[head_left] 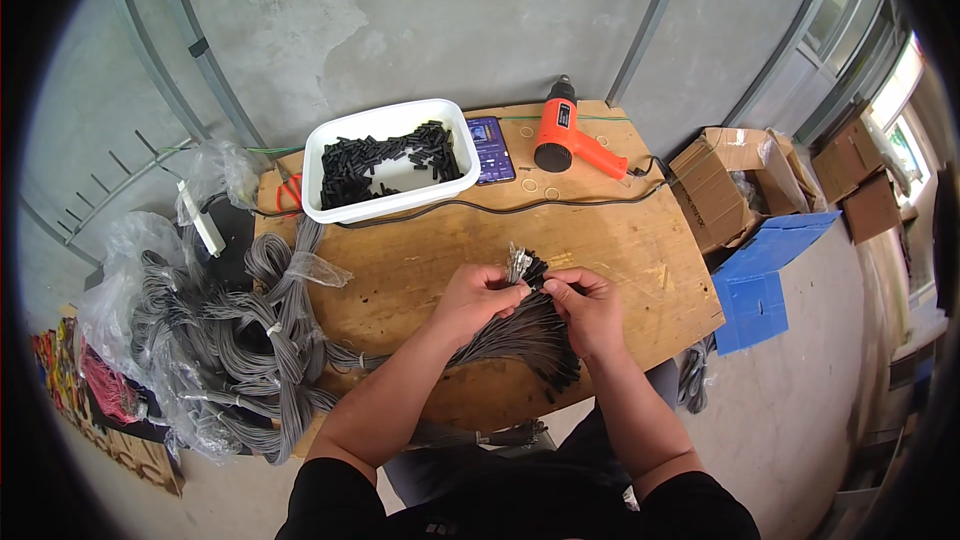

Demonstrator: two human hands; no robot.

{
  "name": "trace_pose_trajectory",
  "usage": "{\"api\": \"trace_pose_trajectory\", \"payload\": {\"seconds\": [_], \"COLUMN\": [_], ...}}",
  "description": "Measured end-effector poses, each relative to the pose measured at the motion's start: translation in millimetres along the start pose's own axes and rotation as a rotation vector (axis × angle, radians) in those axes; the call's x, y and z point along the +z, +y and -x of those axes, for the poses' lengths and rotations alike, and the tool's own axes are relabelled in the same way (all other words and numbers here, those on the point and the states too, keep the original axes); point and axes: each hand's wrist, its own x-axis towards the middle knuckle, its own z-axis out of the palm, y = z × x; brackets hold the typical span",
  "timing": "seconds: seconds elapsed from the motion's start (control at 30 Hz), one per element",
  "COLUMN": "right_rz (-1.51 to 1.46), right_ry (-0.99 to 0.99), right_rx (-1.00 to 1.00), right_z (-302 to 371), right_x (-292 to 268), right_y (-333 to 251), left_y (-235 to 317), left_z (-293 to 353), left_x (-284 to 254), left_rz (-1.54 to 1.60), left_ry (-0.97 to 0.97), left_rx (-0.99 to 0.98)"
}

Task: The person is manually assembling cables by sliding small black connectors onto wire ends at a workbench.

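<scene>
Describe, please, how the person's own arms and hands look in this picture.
Black short sleeves end near the elbows, leaving both forearms bare. The left hand and right hand wear no gloves, and no watch or bracelet shows.

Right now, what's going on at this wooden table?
A person is handling grey wires bare-handed. The left hand grips them near silvery tips; the right hand pinches close beside, though exactly what is too small to tell. A white tub of short black tubes and an orange heat gun rest farther back.
</scene>
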Motion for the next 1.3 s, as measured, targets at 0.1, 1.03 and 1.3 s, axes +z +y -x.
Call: {"api": "trace_pose_trajectory", "payload": {"seconds": [0.1,1.03,1.3], "right_rz": [0.014,-0.255,-0.250], "right_ry": [0.002,-0.066,-0.049], "right_rx": [-0.005,0.289,0.260], "right_z": [0.5,-4.3,-5.6], "right_x": [1.5,-6.4,-9.4], "right_y": [-2.7,-0.4,-4.7], "left_y": [0.4,2.3,-3.0], "left_z": [0.2,-1.4,-4.9], "left_x": [-0.1,-2.2,-7.6], "left_rz": [0.027,-0.009,-0.251], "left_ry": [-0.014,-0.024,-0.021], "left_rx": [-0.002,-0.010,0.064]}}
